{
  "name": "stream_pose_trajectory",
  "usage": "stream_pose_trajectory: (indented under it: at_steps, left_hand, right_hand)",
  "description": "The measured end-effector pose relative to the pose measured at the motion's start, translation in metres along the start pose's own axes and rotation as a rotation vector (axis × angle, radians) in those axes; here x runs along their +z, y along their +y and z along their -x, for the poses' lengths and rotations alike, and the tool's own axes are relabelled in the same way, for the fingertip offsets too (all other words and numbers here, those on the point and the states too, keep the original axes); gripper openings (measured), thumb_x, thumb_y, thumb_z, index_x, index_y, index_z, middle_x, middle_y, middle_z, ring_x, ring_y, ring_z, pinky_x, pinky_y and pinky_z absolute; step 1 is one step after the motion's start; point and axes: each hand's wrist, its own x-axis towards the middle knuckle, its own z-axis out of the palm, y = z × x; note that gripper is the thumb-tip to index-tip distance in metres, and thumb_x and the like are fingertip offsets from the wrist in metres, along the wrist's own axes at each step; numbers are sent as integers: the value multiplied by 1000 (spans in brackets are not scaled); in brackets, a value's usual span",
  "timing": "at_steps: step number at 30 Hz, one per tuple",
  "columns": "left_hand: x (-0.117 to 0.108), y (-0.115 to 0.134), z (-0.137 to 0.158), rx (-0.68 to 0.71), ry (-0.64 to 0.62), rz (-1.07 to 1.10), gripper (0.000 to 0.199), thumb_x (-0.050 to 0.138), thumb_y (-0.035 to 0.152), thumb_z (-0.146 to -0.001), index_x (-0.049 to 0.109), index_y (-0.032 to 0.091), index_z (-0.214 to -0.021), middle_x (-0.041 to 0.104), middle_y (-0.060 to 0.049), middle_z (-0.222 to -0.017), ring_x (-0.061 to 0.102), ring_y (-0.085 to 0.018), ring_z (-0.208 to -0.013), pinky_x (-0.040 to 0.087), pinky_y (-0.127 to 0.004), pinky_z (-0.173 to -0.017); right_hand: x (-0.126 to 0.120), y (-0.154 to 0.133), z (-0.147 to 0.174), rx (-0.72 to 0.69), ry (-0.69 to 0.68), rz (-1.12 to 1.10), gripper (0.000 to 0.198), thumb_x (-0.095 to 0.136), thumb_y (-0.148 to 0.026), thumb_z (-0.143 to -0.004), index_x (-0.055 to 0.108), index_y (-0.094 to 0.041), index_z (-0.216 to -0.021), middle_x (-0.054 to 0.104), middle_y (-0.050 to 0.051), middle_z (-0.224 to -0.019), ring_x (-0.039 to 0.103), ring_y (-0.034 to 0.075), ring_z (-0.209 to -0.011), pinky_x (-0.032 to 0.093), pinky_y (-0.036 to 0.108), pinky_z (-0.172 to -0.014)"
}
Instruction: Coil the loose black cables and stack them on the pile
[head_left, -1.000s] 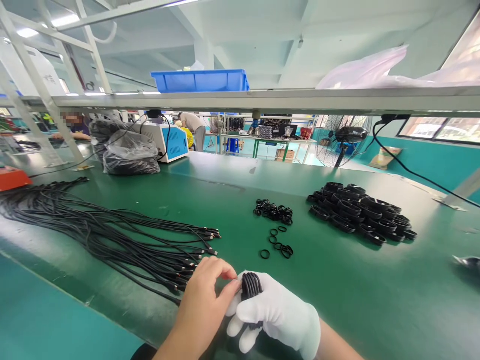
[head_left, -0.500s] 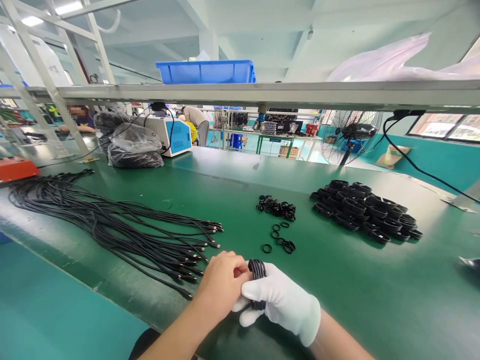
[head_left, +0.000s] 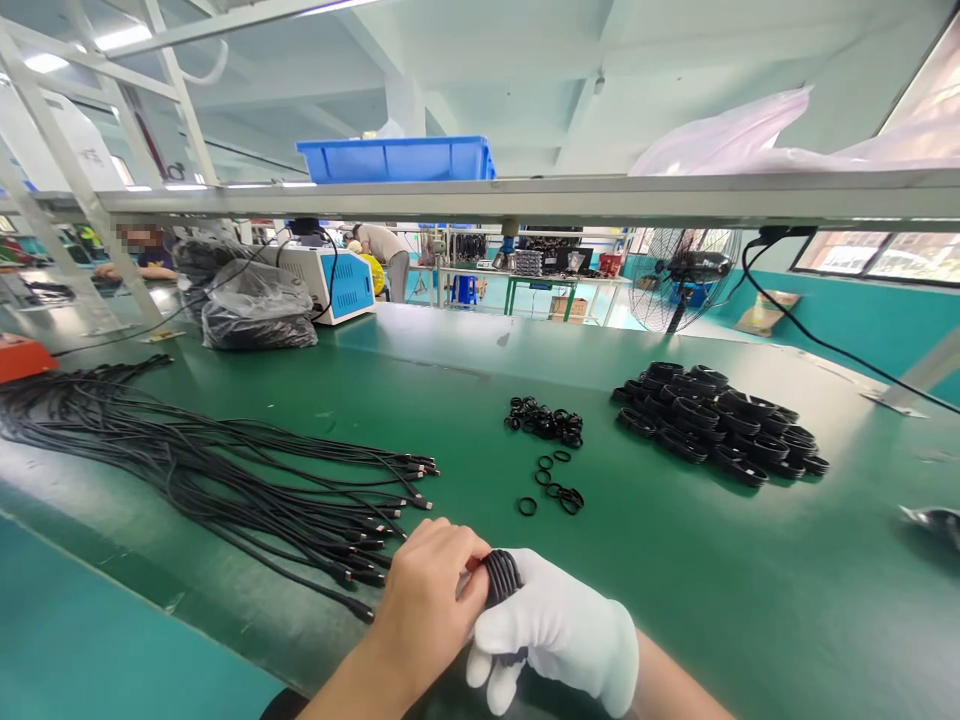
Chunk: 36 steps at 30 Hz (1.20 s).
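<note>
One cable coil [head_left: 502, 578] is held just above the near side of the green tabletop [head_left: 480, 410], at lower centre. Loose cables [head_left: 247, 470] are spread to the left; small black rings [head_left: 544, 420] are scattered beyond the coil, and finished-looking coils [head_left: 720, 425] are heaped to the right. A shelf [head_left: 555, 195] is fixed above, bearing a blue bin [head_left: 397, 160]. Behind, a teal-walled room is seen, with a fan [head_left: 682, 270].

Counts: one coil in hand, one blue bin, one fan, two other people partly seen. One ring is set apart from the rest; cables, clumped rings and heaped coils are too overlapped to be counted.

The coil is gripped by the gloved right hand [head_left: 559, 625], thumb across its front, fingers wrapped below. The bare left hand [head_left: 431, 595] is bent against the coil's left side, knuckles up; whether anything is pinched by its fingers cannot be told.
</note>
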Motion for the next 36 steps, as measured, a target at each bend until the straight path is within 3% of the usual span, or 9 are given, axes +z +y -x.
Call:
stream_pose_trajectory:
  at_steps: [5,8,10,14,17,23,30,36]
  left_hand:
    - [4,-3,3,36,47,57,16,46,5,-74,55,17,-70,58,0,-62,48,-14,-61,38,-27,-58]
    - [5,-2,0,-9,14,91,16,46,6,-74,55,17,-69,58,1,-63,49,-14,-62,39,-26,-60]
    - [2,-2,-5,-85,-63,115,15,46,8,-74,55,17,-68,58,1,-64,51,-14,-64,40,-27,-62]
    - [-15,-13,-27,-270,-360,342,7,53,17,-73,60,19,-76,62,2,-72,55,-14,-69,43,-24,-65]
    - [-21,-32,-50,-358,-407,407,14,50,28,-77,60,18,-80,62,1,-75,56,-14,-70,44,-24,-66]
    - [15,-52,-81,-352,-426,278,14,48,26,-76,58,17,-72,63,0,-69,57,-15,-60,42,-26,-60]
    - [55,-25,-83,-270,-447,235,8,53,18,-71,59,22,-75,60,3,-70,55,-16,-67,36,-24,-61]
    - [65,-17,-78,-377,-407,359,8,54,19,-71,50,20,-65,52,1,-71,53,-19,-78,37,-28,-71]
  right_hand:
    - [1,-3,2,47,47,92,15,68,-13,-51,58,-11,-62,62,2,-54,59,12,-44,51,22,-46]
    - [0,-3,2,57,55,112,13,67,-15,-53,60,-11,-63,60,1,-51,57,12,-43,50,22,-44]
    - [-1,-3,2,56,50,112,13,65,-17,-54,61,-10,-64,58,1,-48,56,12,-42,48,21,-42]
    - [-7,-2,1,-3,77,22,22,67,-20,-54,59,-9,-71,61,3,-54,57,12,-43,45,20,-38]
    - [-15,0,0,-76,114,-115,37,70,-23,-55,55,-11,-87,65,5,-67,62,15,-54,48,24,-44]
    - [-35,-8,7,-167,122,-184,44,73,-26,-57,53,-13,-94,65,7,-76,66,24,-68,50,34,-55]
    - [-63,-34,29,-524,377,-378,39,71,-37,-68,54,-18,-97,62,5,-86,59,14,-67,42,26,-54]
    - [-59,-36,23,-471,597,-80,45,69,-36,-65,47,-17,-99,60,4,-81,59,15,-63,41,27,-52]
